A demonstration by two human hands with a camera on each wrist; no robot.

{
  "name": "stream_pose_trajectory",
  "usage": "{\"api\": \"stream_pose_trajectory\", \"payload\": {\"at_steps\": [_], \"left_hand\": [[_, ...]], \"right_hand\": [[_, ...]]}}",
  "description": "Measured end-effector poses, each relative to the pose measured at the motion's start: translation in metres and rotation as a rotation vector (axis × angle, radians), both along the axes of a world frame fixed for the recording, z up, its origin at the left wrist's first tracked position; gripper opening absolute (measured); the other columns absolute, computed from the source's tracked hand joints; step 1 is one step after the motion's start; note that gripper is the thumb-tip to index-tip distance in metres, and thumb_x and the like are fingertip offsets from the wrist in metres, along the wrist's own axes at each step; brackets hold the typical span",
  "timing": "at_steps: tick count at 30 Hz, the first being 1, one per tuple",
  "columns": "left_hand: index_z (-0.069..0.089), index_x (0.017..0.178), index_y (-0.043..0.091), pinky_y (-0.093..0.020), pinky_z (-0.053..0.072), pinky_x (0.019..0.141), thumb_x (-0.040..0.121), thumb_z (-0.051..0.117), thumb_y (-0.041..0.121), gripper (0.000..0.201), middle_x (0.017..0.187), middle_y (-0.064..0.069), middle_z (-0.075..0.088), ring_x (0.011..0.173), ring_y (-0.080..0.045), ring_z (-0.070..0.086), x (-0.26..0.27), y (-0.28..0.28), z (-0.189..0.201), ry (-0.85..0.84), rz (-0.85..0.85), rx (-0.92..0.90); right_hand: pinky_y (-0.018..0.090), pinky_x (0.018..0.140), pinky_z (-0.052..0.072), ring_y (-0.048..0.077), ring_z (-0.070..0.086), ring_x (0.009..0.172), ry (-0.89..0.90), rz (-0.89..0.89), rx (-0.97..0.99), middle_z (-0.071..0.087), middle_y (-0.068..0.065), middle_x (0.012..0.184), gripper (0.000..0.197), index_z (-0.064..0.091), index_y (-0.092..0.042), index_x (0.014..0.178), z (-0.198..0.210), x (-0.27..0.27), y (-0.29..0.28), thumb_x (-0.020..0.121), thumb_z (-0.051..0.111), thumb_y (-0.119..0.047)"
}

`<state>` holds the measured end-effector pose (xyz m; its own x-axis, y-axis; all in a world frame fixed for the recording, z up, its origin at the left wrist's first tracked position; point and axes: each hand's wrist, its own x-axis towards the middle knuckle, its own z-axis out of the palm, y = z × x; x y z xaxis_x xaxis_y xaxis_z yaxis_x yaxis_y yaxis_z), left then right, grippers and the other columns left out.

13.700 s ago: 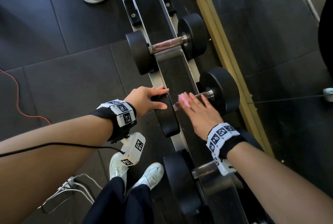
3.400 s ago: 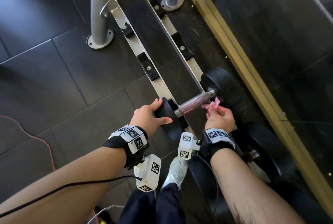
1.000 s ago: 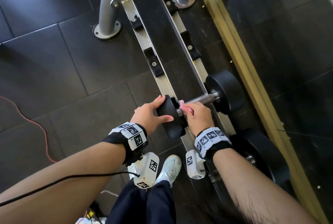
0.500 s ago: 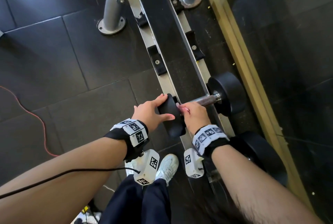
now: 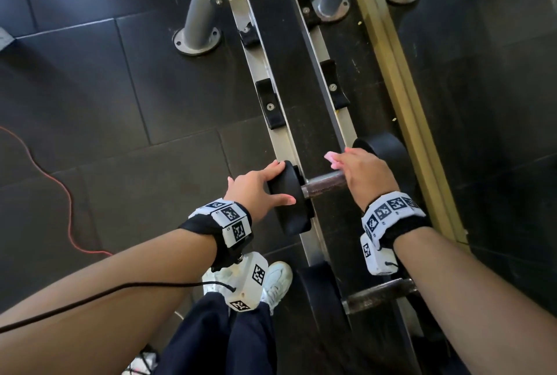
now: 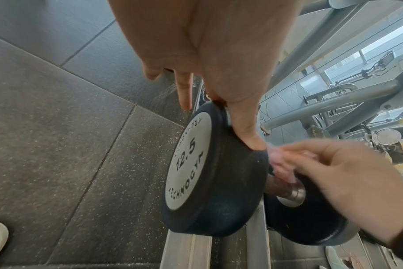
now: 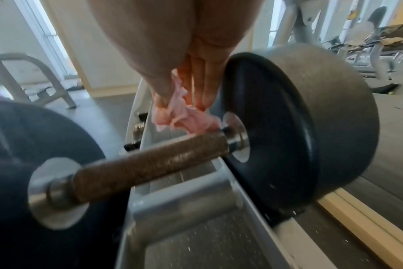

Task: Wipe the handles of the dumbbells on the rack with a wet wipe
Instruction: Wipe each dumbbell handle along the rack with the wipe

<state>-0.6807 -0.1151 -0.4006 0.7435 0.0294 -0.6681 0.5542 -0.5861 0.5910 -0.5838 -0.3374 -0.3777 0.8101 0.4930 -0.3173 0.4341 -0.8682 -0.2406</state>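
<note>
A black dumbbell lies across the rack [image 5: 297, 121], its brown knurled handle [image 5: 322, 186] bare at the left and middle. My left hand [image 5: 275, 184] grips its left head [image 5: 289, 208], marked 12.5 [image 6: 191, 163], with the thumb [image 6: 246, 134] on the rim. My right hand [image 5: 339, 160] pinches a crumpled pink wet wipe [image 7: 182, 116] just above the handle's right end [image 7: 209, 143], beside the right head [image 7: 299, 127]. In the right wrist view the wipe hangs down to the handle by the collar.
A second dumbbell [image 5: 379, 294] sits on the rack nearer me, under my right forearm. Grey rack posts [image 5: 199, 12] stand at the far end. A yellow strip [image 5: 404, 121] runs along the right of the rack. A red cable [image 5: 60, 193] lies on the floor to the left, and my white shoes [image 5: 277, 281] are by the rack.
My right hand has slid with the wipe from the handle's left end to its right end and risen slightly off it. My left hand still holds the left head.
</note>
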Motion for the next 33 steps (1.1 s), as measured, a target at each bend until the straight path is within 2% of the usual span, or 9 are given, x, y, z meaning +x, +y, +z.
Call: {"api": "stream_pose_trajectory", "payload": {"at_steps": [2,7,9,12,17,19,24,30,33], "left_hand": [[0.031,0.148,0.048,-0.063,-0.003,0.118,0.076,0.073,0.059,0.084,0.154,0.031,0.026,0.145,-0.015,0.033,-0.001,0.0,-0.001,-0.005,-0.003,0.002],[0.027,0.148,0.051,-0.063,-0.004,0.116,0.077,0.069,0.063,0.083,0.153,0.034,0.024,0.144,-0.015,0.035,-0.003,0.001,-0.003,-0.024,-0.032,0.019],[0.026,0.147,0.053,-0.063,-0.004,0.115,0.077,0.068,0.066,0.083,0.153,0.035,0.024,0.143,-0.015,0.036,-0.003,0.001,-0.004,-0.022,-0.041,0.035],[0.025,0.147,0.055,-0.064,-0.003,0.115,0.076,0.066,0.068,0.084,0.153,0.035,0.023,0.143,-0.016,0.037,-0.003,0.001,-0.006,-0.02,-0.056,0.058],[0.024,0.146,0.057,-0.064,-0.004,0.115,0.075,0.067,0.069,0.084,0.151,0.038,0.023,0.142,-0.015,0.037,-0.004,0.002,-0.009,-0.022,-0.047,0.063],[0.024,0.146,0.057,-0.065,-0.003,0.114,0.075,0.067,0.069,0.084,0.151,0.038,0.023,0.142,-0.014,0.037,-0.004,0.001,-0.01,-0.02,-0.047,0.062],[0.024,0.145,0.058,-0.064,-0.004,0.115,0.075,0.068,0.068,0.084,0.15,0.039,0.023,0.143,-0.014,0.036,-0.004,0.001,-0.01,-0.008,-0.032,0.055],[0.026,0.145,0.057,-0.064,-0.005,0.115,0.075,0.069,0.065,0.083,0.15,0.038,0.025,0.144,-0.014,0.034,-0.004,0.001,-0.008,-0.008,-0.016,0.056],[0.026,0.146,0.056,-0.065,-0.005,0.116,0.076,0.069,0.064,0.082,0.152,0.035,0.026,0.143,-0.015,0.035,-0.003,0.0,-0.006,-0.003,-0.012,0.052]], "right_hand": [[0.035,0.095,0.051,0.023,0.065,0.102,0.018,0.06,-0.143,0.068,0.006,0.108,0.027,0.063,-0.019,0.12,-0.007,-0.003,0.0,0.093,0.065,-0.023],[0.039,0.119,0.018,0.022,0.063,0.106,0.042,0.065,-0.137,0.069,0.003,0.105,0.028,0.057,-0.022,0.128,-0.026,-0.013,-0.002,0.102,0.047,-0.017],[0.038,0.116,0.026,0.024,0.065,0.101,0.047,-0.008,-0.057,0.071,0.003,0.1,0.024,0.062,-0.021,0.119,-0.028,-0.014,-0.004,0.099,0.053,-0.013],[0.036,0.086,0.047,0.023,0.064,0.089,0.096,-0.092,0.017,0.062,-0.005,0.083,0.016,0.064,-0.024,0.107,-0.022,-0.017,0.004,0.101,0.05,-0.022],[0.025,0.073,0.048,0.01,0.063,0.082,0.383,-0.282,0.254,0.068,-0.007,0.086,0.015,0.068,-0.028,0.101,-0.021,-0.009,0.018,0.098,0.054,-0.035],[0.02,0.066,0.044,0.006,0.06,0.077,0.279,-0.315,0.264,0.062,-0.011,0.081,0.013,0.067,-0.027,0.1,-0.021,0.002,0.013,0.098,0.055,-0.032],[0.034,0.066,0.041,0.025,0.058,0.086,0.155,-0.119,-0.175,0.049,-0.005,0.074,0.004,0.057,-0.023,0.1,-0.026,-0.002,0.016,0.097,0.053,-0.023],[0.036,0.101,0.035,0.015,0.048,0.087,0.192,-0.28,0.092,0.046,-0.013,0.064,0.022,0.063,-0.029,0.09,-0.025,-0.027,0.031,0.101,0.044,-0.028],[0.032,0.08,0.048,0.012,0.06,0.083,0.396,-0.351,0.265,0.064,-0.009,0.079,0.017,0.065,-0.031,0.091,-0.02,-0.019,0.03,0.098,0.051,-0.034]]}}
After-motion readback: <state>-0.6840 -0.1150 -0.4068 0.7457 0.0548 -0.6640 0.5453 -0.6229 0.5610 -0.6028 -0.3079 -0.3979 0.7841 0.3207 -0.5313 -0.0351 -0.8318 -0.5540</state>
